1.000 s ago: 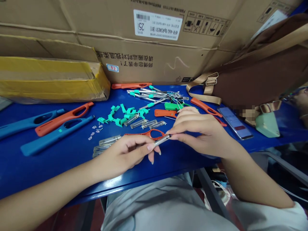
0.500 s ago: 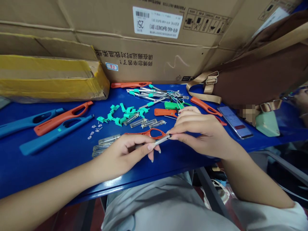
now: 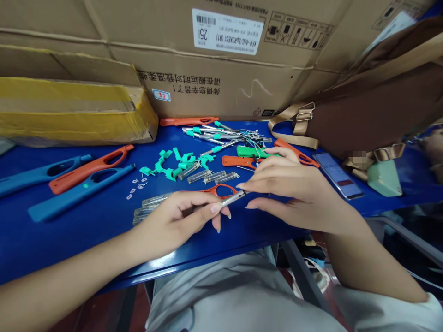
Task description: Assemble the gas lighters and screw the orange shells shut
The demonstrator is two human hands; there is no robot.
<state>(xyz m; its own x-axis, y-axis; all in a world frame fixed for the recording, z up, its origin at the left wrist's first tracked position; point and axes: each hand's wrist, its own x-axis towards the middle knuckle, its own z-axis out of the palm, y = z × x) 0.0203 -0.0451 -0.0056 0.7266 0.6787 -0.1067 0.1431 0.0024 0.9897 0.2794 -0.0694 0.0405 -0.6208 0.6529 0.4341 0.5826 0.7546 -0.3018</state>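
Observation:
My left hand [image 3: 183, 216] is closed on a small clear tube with a metal tip [image 3: 232, 198], held just above the blue table [image 3: 86, 216]. My right hand [image 3: 294, 189] hovers at the tube's tip with its fingers stretched out and apart, the forefinger close to the metal end. An orange looped handle piece [image 3: 221, 189] lies on the table right behind the tube. Several more clear tubes [image 3: 152, 203] lie left of my left hand.
Green plastic clips [image 3: 173, 166] and clear tubes [image 3: 211, 176] lie mid-table. Long orange [image 3: 90, 168] and blue [image 3: 76, 193] lighter shells lie at left. Metal rods [image 3: 221, 134], a phone [image 3: 337, 175], a brown bag [image 3: 374, 106], cardboard boxes [image 3: 214, 60] and a yellow-taped box [image 3: 72, 110] ring the table.
My right hand's fingers have let go of the tube's tip and spread apart. The left hand keeps holding the tube in the same place.

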